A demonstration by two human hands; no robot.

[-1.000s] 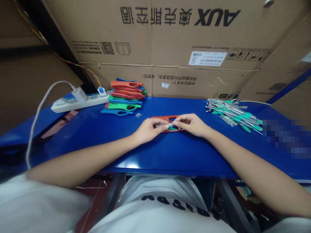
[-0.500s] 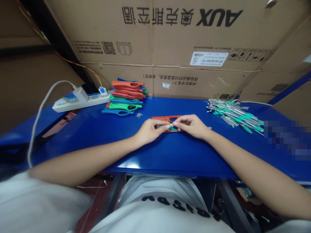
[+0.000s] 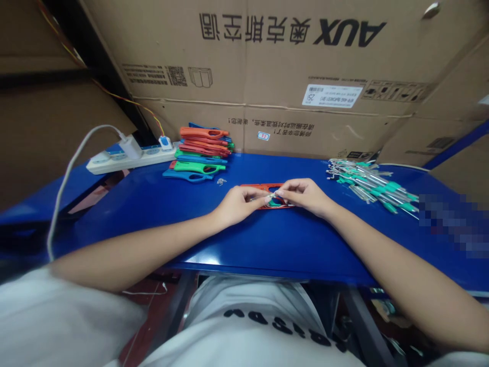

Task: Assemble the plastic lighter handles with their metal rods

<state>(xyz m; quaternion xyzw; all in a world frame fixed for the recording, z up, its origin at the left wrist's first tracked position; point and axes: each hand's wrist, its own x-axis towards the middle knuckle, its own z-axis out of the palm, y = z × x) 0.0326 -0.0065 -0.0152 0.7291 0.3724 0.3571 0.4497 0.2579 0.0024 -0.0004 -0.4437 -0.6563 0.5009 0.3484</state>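
A flat red plastic handle shell point(image 3: 263, 188) lies on the blue table point(image 3: 244, 239) in front of me. Both my hands rest over it. My left hand point(image 3: 237, 204) pinches a thin metal rod with a teal part point(image 3: 272, 200) from the left. My right hand point(image 3: 305, 196) pinches the same piece from the right, fingertips nearly meeting over the shell. The shell's near edge is hidden under my fingers.
A stack of red, green and blue handle shells point(image 3: 200, 153) sits at the back left, beside a white power strip point(image 3: 130, 157) with a cable. A pile of metal rods with teal parts point(image 3: 369, 181) lies at the right. A small cluster of screws point(image 3: 221, 181) lies near the stack. Cardboard boxes point(image 3: 290, 76) wall the back.
Both hands stay pinched over the red shell with only slight finger shifts; the view has drifted a little.
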